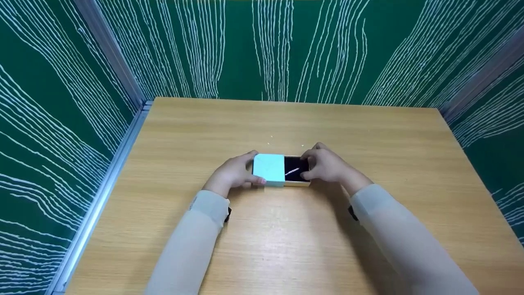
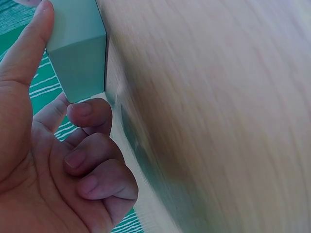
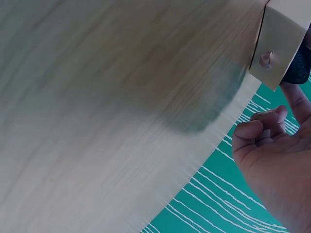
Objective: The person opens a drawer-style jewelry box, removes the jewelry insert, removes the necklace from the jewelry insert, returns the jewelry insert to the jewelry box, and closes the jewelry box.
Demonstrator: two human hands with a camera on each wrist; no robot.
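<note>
A small drawer box lies on the table with its light turquoise sleeve (image 1: 268,169) on the left and its cream tray (image 1: 298,184) partly out on the right. My left hand (image 1: 237,171) grips the sleeve between thumb and fingers; the left wrist view shows the other fingers curled below the sleeve's end (image 2: 80,68). Inside the tray is a black insert (image 1: 292,169) with a pale streak across it. My right hand (image 1: 325,164) pinches the insert at its right side. In the right wrist view the black insert (image 3: 299,63) juts past the tray's end (image 3: 272,53), which has a small round mark.
The wooden table (image 1: 196,127) surrounds the box. Tiny pale specks (image 1: 271,136) lie behind it. Green panels with white wavy lines (image 1: 241,49) stand along the back and sides, with a metal rail (image 1: 102,192) at the left edge.
</note>
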